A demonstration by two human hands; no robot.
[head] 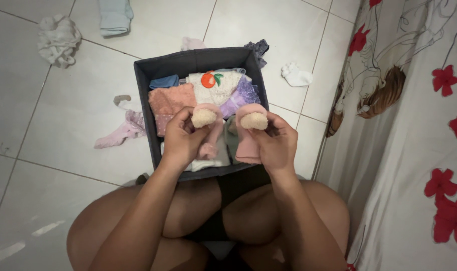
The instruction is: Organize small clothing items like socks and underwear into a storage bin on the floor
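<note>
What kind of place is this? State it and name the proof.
Probably a bedroom at home: a tiled floor strewn with small clothes, a dark fabric box of folded baby clothes, and a flowered bedsheet hanging alongside.

Person squatting on the floor, bare knees spread, both forearms running forward between them toward the dark fabric box. Left hand raised over the near-left part of the box, wrist slightly bent, fingers curled closed around a pink fuzzy sock, thumb on top near its cream cuff. Right hand level with it over the near-right part of the box, fingers closed on a second pink sock, thumb pinching just below its cuff. Hands close together, not touching. Elbows tucked inside the knees.
</note>
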